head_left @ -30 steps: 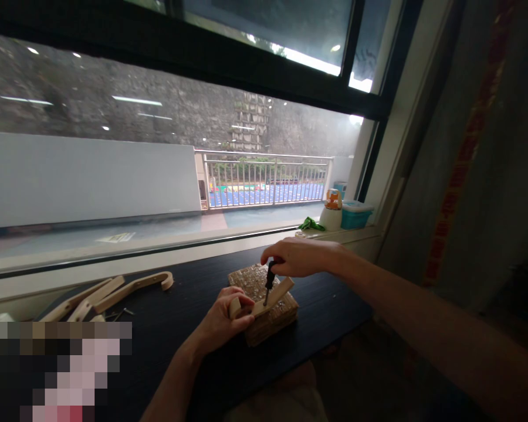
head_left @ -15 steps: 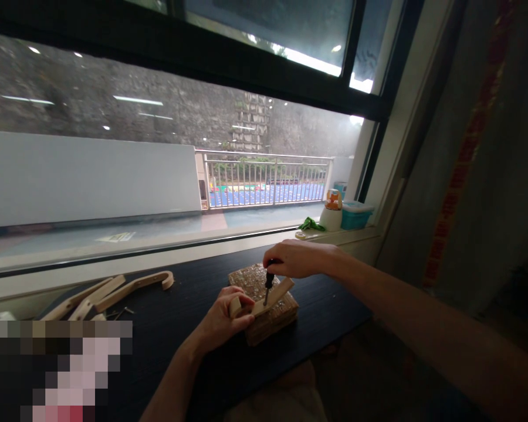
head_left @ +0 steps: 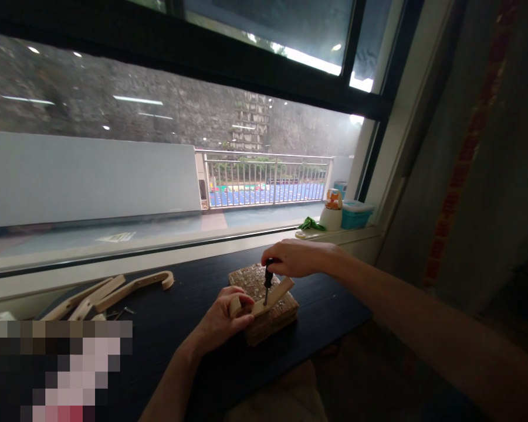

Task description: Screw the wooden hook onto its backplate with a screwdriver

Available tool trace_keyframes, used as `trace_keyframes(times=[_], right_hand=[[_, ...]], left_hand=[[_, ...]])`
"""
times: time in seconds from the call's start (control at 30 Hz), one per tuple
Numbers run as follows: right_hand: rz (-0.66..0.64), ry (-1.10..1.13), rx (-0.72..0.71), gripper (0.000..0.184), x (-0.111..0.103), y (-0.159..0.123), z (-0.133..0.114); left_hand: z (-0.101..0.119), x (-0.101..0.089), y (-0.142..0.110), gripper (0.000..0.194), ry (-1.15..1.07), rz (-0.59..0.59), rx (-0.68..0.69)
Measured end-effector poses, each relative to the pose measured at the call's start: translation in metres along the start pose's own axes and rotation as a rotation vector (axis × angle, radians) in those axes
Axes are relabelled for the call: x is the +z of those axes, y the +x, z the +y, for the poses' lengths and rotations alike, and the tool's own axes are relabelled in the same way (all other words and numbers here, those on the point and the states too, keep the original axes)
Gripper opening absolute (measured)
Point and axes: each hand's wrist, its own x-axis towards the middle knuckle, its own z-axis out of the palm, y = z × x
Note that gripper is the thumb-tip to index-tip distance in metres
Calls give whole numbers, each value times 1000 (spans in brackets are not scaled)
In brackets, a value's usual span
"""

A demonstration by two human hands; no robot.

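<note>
A pale wooden piece with a curled end (head_left: 278, 295) lies across a brown block (head_left: 264, 335) that looks like taped cardboard. My left hand (head_left: 223, 313) is closed round the curled end at the block's left side. Above the block, my right hand (head_left: 298, 258) grips the dark handle of a screwdriver (head_left: 268, 275). The screwdriver stands nearly upright, its tip meeting the wooden piece beside my left fingertips. Whether a screw sits under the tip is too small to tell.
Several curved wooden pieces (head_left: 134, 287) lie at the left of the dark table (head_left: 330, 322), with small metal bits (head_left: 125, 310) beside them. On the windowsill stand a white bottle with an orange top (head_left: 332, 214), a teal box (head_left: 356, 217) and a green cloth (head_left: 311, 224).
My right hand has shifted very slightly left, and the screwdriver handle leans a little less. My left hand and the wooden piece stay in place.
</note>
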Motion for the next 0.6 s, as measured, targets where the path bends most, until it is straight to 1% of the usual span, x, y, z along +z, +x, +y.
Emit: trace_keyframes(times=[0.13,0.4,0.53,0.6], right_hand=[[0,-10,-10,32,-3,0,-2],[25,-37,25,29,0,1,-8],[15,-35,16,29,-3,-4,-8],[18,-31,8,29,-4,-4,-7]], left_hand=[[1,0,0,20,-3,26,6],[0,-1,1,16,-5,37,25],[0,-2,0,16,1,42,20],[-2,-1,1,20,5,56,12]])
